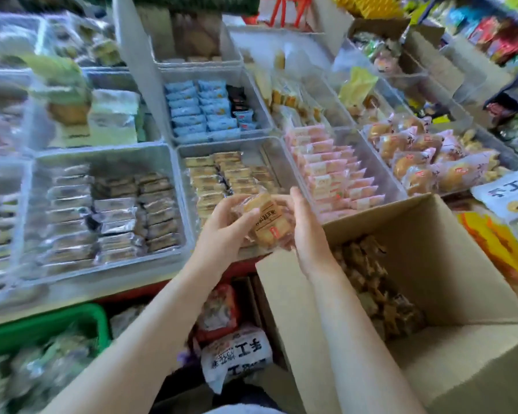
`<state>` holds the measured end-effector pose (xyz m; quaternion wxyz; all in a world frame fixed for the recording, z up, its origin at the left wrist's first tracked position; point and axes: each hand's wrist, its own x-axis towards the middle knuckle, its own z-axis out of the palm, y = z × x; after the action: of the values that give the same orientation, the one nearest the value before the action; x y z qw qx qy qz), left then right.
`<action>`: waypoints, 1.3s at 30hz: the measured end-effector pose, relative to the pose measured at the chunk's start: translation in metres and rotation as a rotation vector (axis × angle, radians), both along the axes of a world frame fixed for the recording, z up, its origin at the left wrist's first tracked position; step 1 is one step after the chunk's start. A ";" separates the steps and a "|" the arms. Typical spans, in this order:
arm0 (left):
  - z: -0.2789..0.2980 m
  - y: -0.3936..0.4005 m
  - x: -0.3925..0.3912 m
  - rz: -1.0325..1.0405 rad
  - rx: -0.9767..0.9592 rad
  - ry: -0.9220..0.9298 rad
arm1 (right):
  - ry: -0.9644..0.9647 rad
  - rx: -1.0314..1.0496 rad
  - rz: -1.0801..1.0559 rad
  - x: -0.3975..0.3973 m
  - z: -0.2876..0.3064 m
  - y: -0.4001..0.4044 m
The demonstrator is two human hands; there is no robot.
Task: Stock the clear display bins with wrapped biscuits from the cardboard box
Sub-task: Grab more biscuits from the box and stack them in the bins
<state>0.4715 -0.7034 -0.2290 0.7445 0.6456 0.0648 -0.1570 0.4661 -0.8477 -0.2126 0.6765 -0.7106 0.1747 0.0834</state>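
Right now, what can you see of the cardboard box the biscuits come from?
The cardboard box is plain brown corrugated card, standing open at the lower right with its flaps spread outward. Inside, a loose heap of clear-wrapped tan biscuits covers the bottom, well below the rim. Its far corner sits beside the bin of pink packets. The right hand's forearm crosses over its left wall.

Lighting: bright, even, soft shadows. Glare: silver foil-wrapped packets [108,213], 9 o'clock. Blur and wide-angle bending: edges, strongest 8 to 11 o'clock; centre sharper.
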 end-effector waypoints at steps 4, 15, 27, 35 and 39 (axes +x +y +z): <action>-0.013 0.127 -0.002 0.144 0.077 -0.011 | -0.022 -0.096 0.243 0.015 -0.009 0.112; -0.122 0.484 -0.033 0.282 1.377 0.027 | -0.027 -0.261 0.522 0.040 -0.071 0.384; -0.156 0.571 -0.012 -0.271 1.317 0.165 | -0.253 -0.478 0.708 0.107 -0.145 0.610; -0.151 0.569 -0.016 -0.107 1.319 0.036 | -0.535 -1.024 1.011 0.112 -0.182 0.629; -0.153 0.570 -0.016 -0.085 1.330 0.021 | -0.580 -1.145 1.128 0.106 -0.196 0.633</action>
<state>0.4557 -0.1338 -0.3824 0.1799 0.9678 0.1297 -0.1192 0.5722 -0.2144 -0.4087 0.0885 -0.9168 -0.3701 0.1211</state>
